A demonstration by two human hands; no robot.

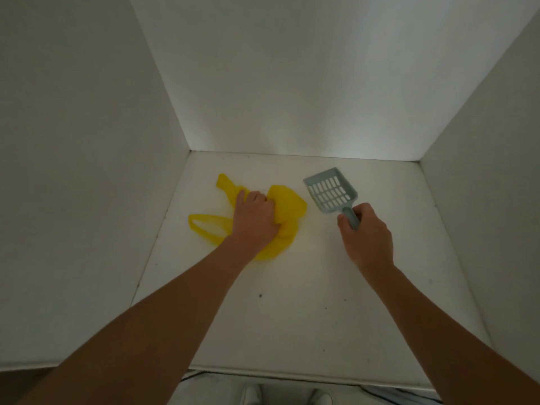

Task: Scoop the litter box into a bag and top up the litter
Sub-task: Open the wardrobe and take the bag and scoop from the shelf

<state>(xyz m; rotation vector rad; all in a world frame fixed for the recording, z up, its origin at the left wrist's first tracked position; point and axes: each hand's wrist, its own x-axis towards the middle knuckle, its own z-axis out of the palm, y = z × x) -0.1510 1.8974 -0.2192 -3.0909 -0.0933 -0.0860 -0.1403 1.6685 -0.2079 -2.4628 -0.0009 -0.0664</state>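
left hand: the left hand (254, 217) is down on the crumpled yellow thin-plastic carrier bag (287, 203), knuckles up, fingers curled in and bunching a fistful of it. def gripping, not just resting.

right hand: the right hand (366, 235) is wrapped round the handle of the pale blue-grey slotted plastic litter scoop (330, 190), thumb on the near side, fingers curled over the far side.

bag: lying on the flat white board surface (292, 302), approx 10 o'clock from the middle of it. One loop handle (204, 226) lies flat out at 9 o'clock of the fist, and a twisted bit pokes off toward 11. The rest bulges out at 2 o'clock of the fist.

scoop: approx 1 o'clock from the middle of the surface, right of the bag & apart from it, w/ a strip of bare board between. The head points to 11 o'clock and the handle runs back to 5, into the hand. Can't tell if the head is touching the board or just off it.

walls: white on 3 sides, back wall (292, 83) at 12, left wall (73, 171) at 9, right wall (491, 200) at 3. Kinda a box open toward the person.

specks: a few small dark specks (260, 295) on the board around 6 o'clock, btw the two bare forearms.
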